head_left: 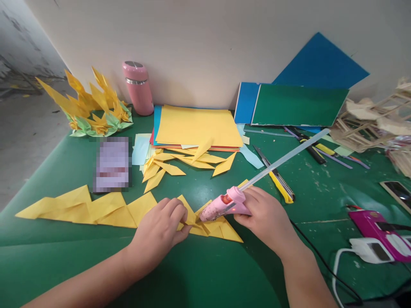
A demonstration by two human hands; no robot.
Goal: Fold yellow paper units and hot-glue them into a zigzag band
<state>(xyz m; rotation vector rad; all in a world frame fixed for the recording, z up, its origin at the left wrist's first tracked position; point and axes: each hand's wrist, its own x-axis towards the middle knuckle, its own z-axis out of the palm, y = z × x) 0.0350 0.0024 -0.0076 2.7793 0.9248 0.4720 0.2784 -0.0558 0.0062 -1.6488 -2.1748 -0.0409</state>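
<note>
A long strip of folded yellow paper [111,211] with pointed peaks lies across the front of the green table. My left hand [162,222] pinches a fold of it near its right end. In my right hand [265,214] is a pink hot glue gun [221,206], its nozzle down at the same fold, close to my left fingertips. A long clear glue stick [285,157] juts up and right from the back of the gun. Whether glue is coming out is hidden. Loose folded yellow paper pieces [171,167] lie in a heap beyond.
Behind stand a stack of coloured paper [197,126], a pink flask [139,92] and a yellow paper crown [96,105]. A yellow utility knife [282,186] lies right of the gun. A black cord [314,252], a magenta power strip [374,229] and a wooden stick model [359,122] occupy the right.
</note>
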